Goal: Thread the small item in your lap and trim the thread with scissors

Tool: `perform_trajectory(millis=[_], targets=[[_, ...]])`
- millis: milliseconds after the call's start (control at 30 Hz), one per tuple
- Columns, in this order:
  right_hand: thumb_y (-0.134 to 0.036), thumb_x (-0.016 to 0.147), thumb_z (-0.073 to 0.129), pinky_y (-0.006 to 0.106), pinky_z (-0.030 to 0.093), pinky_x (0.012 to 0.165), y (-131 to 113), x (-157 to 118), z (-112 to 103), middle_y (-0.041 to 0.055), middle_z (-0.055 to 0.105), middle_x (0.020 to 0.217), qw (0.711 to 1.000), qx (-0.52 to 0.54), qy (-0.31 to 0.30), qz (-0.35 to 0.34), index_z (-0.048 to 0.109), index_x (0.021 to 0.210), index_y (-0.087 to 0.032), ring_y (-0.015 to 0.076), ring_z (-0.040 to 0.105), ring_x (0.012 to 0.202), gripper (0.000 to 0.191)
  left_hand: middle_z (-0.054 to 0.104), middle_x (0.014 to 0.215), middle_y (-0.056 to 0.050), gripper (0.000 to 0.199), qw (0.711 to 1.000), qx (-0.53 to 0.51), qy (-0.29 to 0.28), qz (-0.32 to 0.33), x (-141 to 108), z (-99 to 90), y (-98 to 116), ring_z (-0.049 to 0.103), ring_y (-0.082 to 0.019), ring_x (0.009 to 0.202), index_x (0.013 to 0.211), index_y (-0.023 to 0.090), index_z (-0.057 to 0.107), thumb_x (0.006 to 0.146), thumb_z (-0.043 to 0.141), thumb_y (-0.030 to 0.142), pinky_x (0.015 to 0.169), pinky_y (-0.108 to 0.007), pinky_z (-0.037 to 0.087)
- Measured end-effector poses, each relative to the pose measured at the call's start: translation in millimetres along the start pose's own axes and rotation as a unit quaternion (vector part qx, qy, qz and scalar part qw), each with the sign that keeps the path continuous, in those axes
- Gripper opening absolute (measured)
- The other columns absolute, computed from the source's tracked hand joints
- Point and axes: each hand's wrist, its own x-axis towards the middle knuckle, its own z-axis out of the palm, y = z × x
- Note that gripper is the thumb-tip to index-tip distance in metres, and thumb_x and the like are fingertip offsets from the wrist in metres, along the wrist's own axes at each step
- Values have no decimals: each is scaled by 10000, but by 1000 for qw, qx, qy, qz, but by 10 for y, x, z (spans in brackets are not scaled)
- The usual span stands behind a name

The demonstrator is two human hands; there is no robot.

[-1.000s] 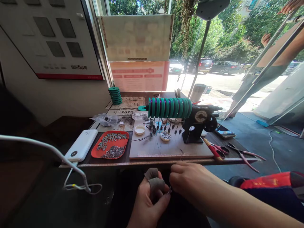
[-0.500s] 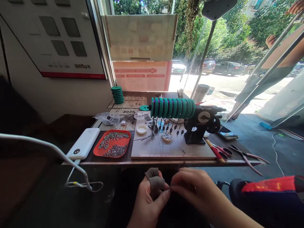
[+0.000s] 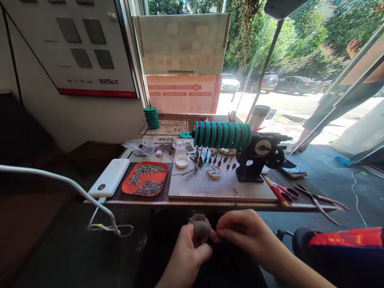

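Observation:
My left hand (image 3: 192, 248), with grey covers (image 3: 201, 229) on two fingers, is closed in front of the table edge. My right hand (image 3: 247, 230) is beside it, thumb and forefinger pinched together. Their fingertips meet at a tiny, shiny bit too small to name. Beyond them, on a pale board (image 3: 186, 191), stands a black hand-cranked machine (image 3: 250, 168) carrying a row of green ring-shaped spools (image 3: 223, 135). Thin strands with dark pieces hang below the spools. A small dish of whitish beads (image 3: 214, 171) and an off-white shallow dish (image 3: 182, 161) sit on the board.
A red tray (image 3: 125, 187) of small metal pieces and a white power bank (image 3: 109, 178) lie left. Pliers (image 3: 318, 200) and scissors (image 3: 289, 193) lie right. Stacked green spools (image 3: 151, 118) stand behind. A person (image 3: 336, 100) is outside the glass.
The view has shifted slightly, so the table sits further right. My left thumb has drawn back and bent away from the right fingertips; both hands remain close together.

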Motion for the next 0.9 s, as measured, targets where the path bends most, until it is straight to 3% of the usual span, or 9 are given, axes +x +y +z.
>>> perform_trajectory(millis=[533,900], targets=[[-479,655,525,-15,336,550,-42,-19,2,-9,618,686,998,-60,12,4,647,710,-132,-76,486,595,372,415,750,-13,176,1000,7,-5,7,7,12,-9,368,-124,715,643,128,537,512,442,59,612,-228,272],[-509,658,506,-11,345,598,-74,-59,23,-15,634,730,996,-92,11,17,646,712,-143,-74,503,637,395,433,732,-3,196,1000,-7,-10,22,-5,8,-73,366,-112,696,666,128,555,528,449,39,616,-222,266]])
